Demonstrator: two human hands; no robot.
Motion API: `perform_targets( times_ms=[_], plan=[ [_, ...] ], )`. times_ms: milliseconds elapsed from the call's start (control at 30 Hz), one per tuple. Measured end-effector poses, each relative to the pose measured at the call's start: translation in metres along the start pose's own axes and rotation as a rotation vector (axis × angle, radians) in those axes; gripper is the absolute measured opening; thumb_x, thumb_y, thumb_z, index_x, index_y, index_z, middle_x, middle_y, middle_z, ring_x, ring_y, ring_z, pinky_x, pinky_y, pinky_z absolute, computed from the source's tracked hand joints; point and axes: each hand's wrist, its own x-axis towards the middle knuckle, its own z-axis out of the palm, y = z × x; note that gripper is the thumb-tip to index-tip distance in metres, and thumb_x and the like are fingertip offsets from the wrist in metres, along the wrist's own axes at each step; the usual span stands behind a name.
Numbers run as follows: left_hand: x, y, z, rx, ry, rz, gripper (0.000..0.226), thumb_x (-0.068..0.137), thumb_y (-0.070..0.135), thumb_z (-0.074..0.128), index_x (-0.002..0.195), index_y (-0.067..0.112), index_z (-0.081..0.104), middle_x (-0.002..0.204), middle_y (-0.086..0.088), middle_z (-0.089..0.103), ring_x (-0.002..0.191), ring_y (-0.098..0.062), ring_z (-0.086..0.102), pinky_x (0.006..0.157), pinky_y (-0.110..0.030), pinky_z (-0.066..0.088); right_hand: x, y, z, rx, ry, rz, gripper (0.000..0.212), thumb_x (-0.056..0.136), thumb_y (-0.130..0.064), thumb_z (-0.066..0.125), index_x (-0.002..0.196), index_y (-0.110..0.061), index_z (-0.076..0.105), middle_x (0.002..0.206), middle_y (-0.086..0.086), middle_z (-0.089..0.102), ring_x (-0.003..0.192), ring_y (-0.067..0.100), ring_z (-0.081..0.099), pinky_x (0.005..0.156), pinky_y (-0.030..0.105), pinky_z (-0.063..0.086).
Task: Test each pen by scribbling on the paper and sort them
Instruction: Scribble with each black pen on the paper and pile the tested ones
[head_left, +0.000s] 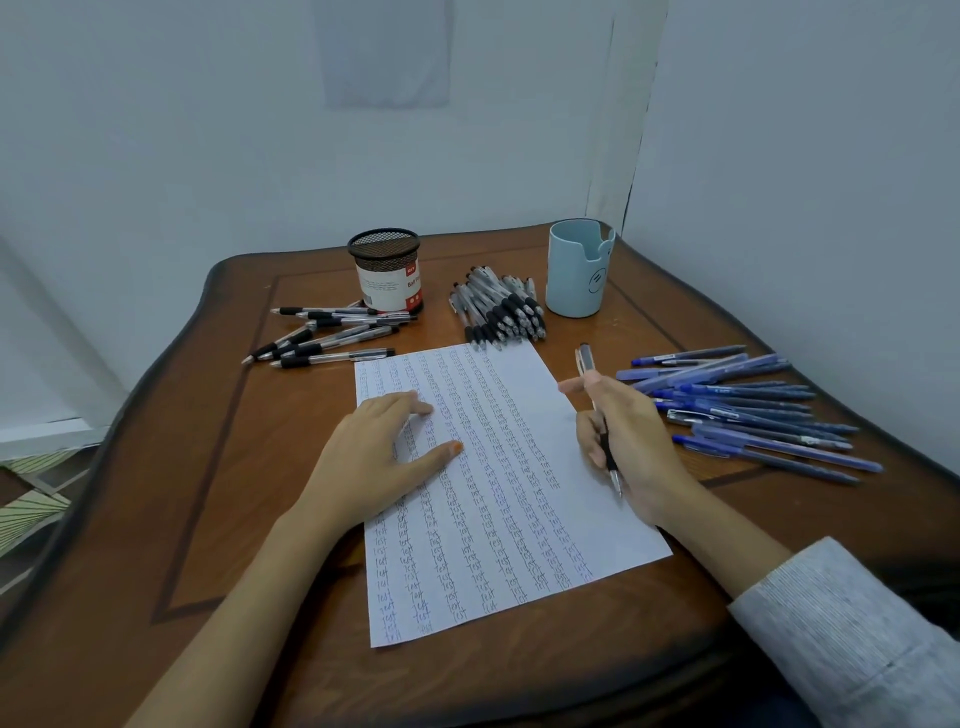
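Observation:
A white sheet of paper (519, 519) lies on the wooden table (208, 519), filled with columns of the handwritten word "test". My left hand (379, 457) rests flat on the sheet's left part, fingers apart. My right hand (628, 441) grips a black-grip pen (587, 361) in a writing hold, its tip touching the paper's right edge. A heap of black-grip pens (498, 312) lies behind the paper. More black-grip pens (327, 338) lie scattered at the left. Several blue pens (743, 410) lie at the right.
A black mesh pen cup (387, 270) with a red and white label stands at the back left. A pale blue holder (576, 267) stands at the back right. Walls close the table in behind and on the right.

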Motion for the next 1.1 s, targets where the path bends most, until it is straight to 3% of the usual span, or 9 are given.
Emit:
perform_targets(
  times_ms=[233,367,533,667,767,833,967,1033,1100],
  plan=[
    [0.000,-0.001,0.000,-0.009,-0.005,0.000,0.071,0.076,0.077,0.046,0.129,0.030,0.052,0.143,0.011,0.044,0.131,-0.008,0.037,0.102,-0.028,0.030,-0.001,0.000,0.002,-0.009,-0.031,-0.037,0.027,0.097,-0.037,0.046,0.103,-0.011,0.049,0.047,0.001,0.050,0.040,0.012,0.038,0.041,0.022,0.032],
    [0.000,-0.002,0.000,-0.010,-0.018,-0.009,0.080,0.072,0.086,0.038,0.128,0.031,0.052,0.144,0.012,0.044,0.131,-0.007,0.038,0.104,-0.030,0.031,-0.003,0.000,0.003,-0.066,-0.110,-0.090,0.030,0.094,-0.037,0.050,0.100,-0.010,0.060,0.051,0.006,0.056,0.038,0.014,0.038,0.038,0.021,0.032],
    [0.000,0.000,0.000,-0.001,-0.024,-0.017,0.075,0.075,0.083,0.042,0.129,0.032,0.051,0.145,0.012,0.043,0.132,-0.008,0.037,0.104,-0.030,0.030,-0.005,0.005,0.003,-0.105,-0.100,-0.123,0.035,0.100,-0.031,0.042,0.124,-0.012,0.059,0.046,0.004,0.047,0.038,0.009,0.038,0.042,0.015,0.038],
    [0.001,-0.001,0.000,0.005,-0.029,-0.019,0.072,0.077,0.081,0.041,0.129,0.032,0.051,0.145,0.012,0.042,0.132,-0.008,0.037,0.104,-0.030,0.030,-0.007,0.004,0.005,-0.154,-0.093,-0.150,0.037,0.101,-0.029,0.041,0.129,-0.011,0.056,0.043,0.002,0.041,0.036,0.010,0.032,0.044,0.009,0.038],
    [0.001,-0.002,0.000,0.000,-0.036,-0.018,0.084,0.067,0.087,0.031,0.128,0.033,0.051,0.145,0.013,0.043,0.132,-0.007,0.037,0.104,-0.031,0.031,-0.005,0.004,0.006,-0.146,-0.097,-0.118,0.039,0.100,-0.029,0.043,0.135,-0.014,0.052,0.045,0.000,0.041,0.039,0.011,0.031,0.040,0.017,0.034],
    [0.001,-0.001,0.000,-0.005,-0.029,-0.020,0.085,0.066,0.086,0.030,0.128,0.033,0.051,0.145,0.013,0.043,0.131,-0.007,0.038,0.104,-0.031,0.031,-0.004,0.005,0.005,-0.071,-0.130,-0.074,0.036,0.103,-0.017,0.037,0.137,-0.016,0.049,0.047,-0.002,0.039,0.041,0.010,0.028,0.038,0.023,0.026],
    [0.001,-0.001,0.000,-0.003,-0.019,-0.023,0.083,0.067,0.086,0.030,0.128,0.034,0.051,0.144,0.014,0.043,0.130,-0.005,0.038,0.103,-0.030,0.031,-0.002,0.002,0.003,0.079,-0.175,0.007,0.045,0.081,-0.017,0.041,0.123,-0.016,0.058,0.051,0.000,0.039,0.043,0.009,0.029,0.042,0.027,0.016],
    [0.001,-0.003,0.000,-0.013,-0.008,-0.024,0.082,0.067,0.085,0.030,0.127,0.033,0.053,0.145,0.014,0.043,0.130,-0.006,0.039,0.103,-0.029,0.030,0.002,-0.003,0.001,0.052,-0.132,0.046,0.030,0.091,-0.011,0.045,0.117,-0.012,0.060,0.053,-0.001,0.048,0.041,0.008,0.036,0.040,0.024,0.020],
    [0.002,-0.005,0.001,-0.035,0.008,-0.028,0.081,0.069,0.083,0.030,0.127,0.032,0.055,0.145,0.013,0.044,0.131,-0.006,0.041,0.105,-0.030,0.030,0.011,-0.010,0.000,-0.048,-0.055,0.020,0.030,0.096,-0.003,0.049,0.122,-0.013,0.060,0.065,0.000,0.061,0.043,0.006,0.044,0.038,0.017,0.035]
  ],
)
